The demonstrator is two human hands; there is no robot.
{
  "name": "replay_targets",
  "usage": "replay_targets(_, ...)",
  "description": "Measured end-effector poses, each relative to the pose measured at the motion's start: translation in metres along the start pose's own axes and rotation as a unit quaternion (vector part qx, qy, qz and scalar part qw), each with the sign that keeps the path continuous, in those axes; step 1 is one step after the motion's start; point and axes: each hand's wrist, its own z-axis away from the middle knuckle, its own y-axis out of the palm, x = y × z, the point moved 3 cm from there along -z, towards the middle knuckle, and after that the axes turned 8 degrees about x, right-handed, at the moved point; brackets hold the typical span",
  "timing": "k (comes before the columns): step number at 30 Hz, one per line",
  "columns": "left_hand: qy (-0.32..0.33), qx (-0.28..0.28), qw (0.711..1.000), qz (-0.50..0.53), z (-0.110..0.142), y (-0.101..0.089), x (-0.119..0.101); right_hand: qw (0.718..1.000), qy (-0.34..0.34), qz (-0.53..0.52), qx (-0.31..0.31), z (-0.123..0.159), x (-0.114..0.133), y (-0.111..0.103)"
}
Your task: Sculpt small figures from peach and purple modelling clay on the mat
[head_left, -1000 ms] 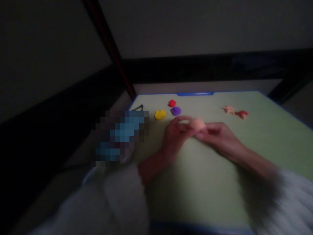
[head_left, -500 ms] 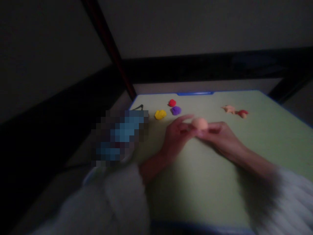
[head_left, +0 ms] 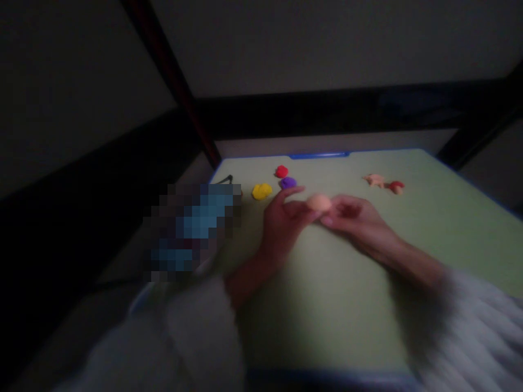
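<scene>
Both hands meet over the middle of a pale green mat. Between their fingertips sits a round peach-coloured clay ball. My left hand pinches it from the left, with one finger stretched out above it. From the right, my right hand closes its fingers on the same ball. The picture is dim and blurred, so the exact finger contact is hard to see.
Yellow clay, purple clay and red clay lie at the mat's far left. A small peach and red clay figure lies at the far right. A blurred blue object sits beside the left edge. A dark frame runs behind.
The view has shifted a little, so everything sits further left. Both hands keep hold of the peach ball, and the left finger above it is stretched out further.
</scene>
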Motion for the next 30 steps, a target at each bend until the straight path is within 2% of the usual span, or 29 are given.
replay_targets(10,0.081,-0.004,0.995,-0.066,0.003,0.003,-0.007,0.999,0.013,-0.042,0.000,0.001,0.002,0.008)
replay_targets(19,0.046,0.015,0.998,-0.049,0.004,0.008,-0.004,1.000,0.001,-0.006,-0.031,0.002,0.002,0.006)
replay_targets(22,0.028,0.026,0.998,-0.058,0.004,0.009,-0.002,0.998,-0.015,0.012,-0.063,0.000,0.007,0.001)
replay_targets(26,0.020,0.032,0.996,-0.084,0.002,0.006,0.002,0.981,-0.056,0.122,-0.140,0.000,0.017,-0.027)
replay_targets(28,0.020,0.031,0.993,-0.111,0.001,0.004,0.003,0.965,-0.076,0.166,-0.187,0.003,0.023,-0.054)
replay_targets(30,0.019,0.032,0.991,-0.132,0.000,0.002,0.005,0.952,-0.067,0.161,-0.251,0.008,0.027,-0.087)
